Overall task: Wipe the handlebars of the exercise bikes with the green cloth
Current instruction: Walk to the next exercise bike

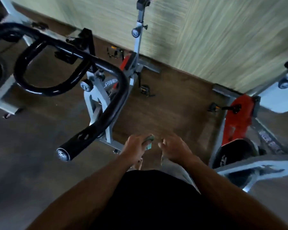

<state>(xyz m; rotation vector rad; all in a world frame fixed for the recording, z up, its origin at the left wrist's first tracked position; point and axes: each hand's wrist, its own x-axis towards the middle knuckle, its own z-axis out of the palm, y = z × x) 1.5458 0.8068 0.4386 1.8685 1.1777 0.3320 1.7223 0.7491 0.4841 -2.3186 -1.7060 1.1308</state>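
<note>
Green cloth (pixel 149 138), black handlebars (pixel 106 67), red flywheel guard (pixel 239 117).

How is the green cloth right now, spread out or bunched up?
Bunched up. The green cloth is gripped in the left hand, only small folds showing between fingers; nothing hangs loose.

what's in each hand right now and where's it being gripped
The left hand grips the bunched green cloth around its middle. The right hand holds nothing.
</note>
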